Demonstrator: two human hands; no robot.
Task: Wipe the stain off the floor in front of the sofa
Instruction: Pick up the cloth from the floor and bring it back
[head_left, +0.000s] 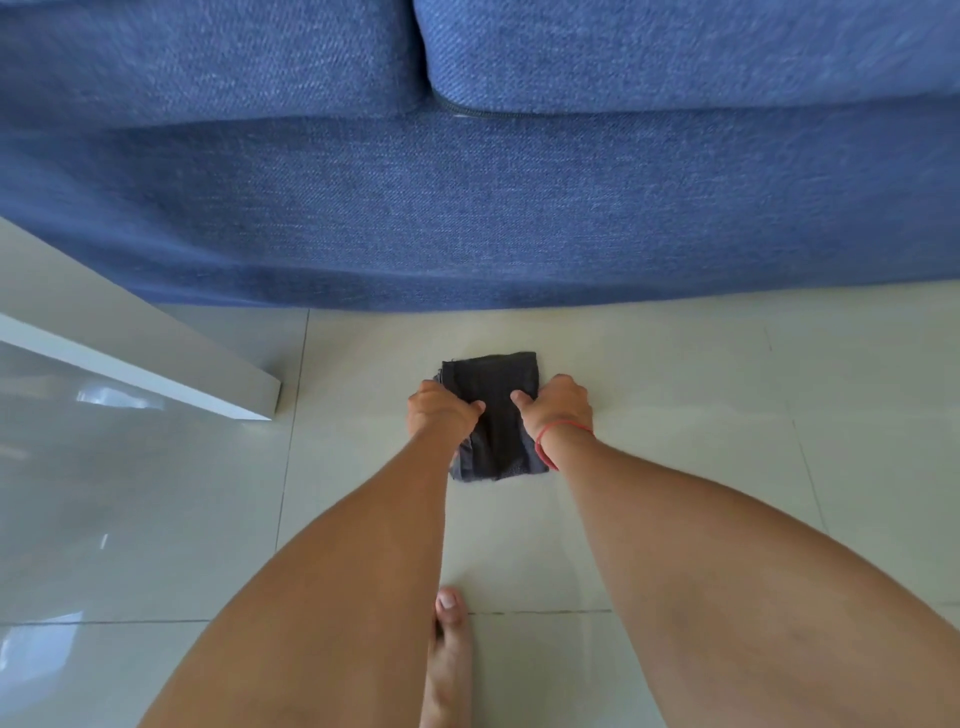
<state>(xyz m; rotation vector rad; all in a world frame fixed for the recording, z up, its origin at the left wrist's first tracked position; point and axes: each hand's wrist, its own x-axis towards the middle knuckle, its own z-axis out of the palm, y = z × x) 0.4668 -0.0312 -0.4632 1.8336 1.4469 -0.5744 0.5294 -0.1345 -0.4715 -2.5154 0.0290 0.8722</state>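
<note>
Dark folded cloth (491, 395) lies pressed under left hand (441, 410) and right hand (558, 408).

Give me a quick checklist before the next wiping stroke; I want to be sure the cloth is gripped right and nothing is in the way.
1. Both hands on the cloth: ok. The left hand and right hand press on the dark folded cloth.
2. Cloth flat on the floor: ok, it lies folded on the tile.
3. Stain located: cannot tell, no mark shows around the cloth; it may be underneath.
4. Room ahead: ok, a strip of bare tile separates the cloth from the sofa.
5. Left side clear: ok, the white table stands apart from the cloth.
6. Foot out of the path: ok, it is behind the cloth.
</note>
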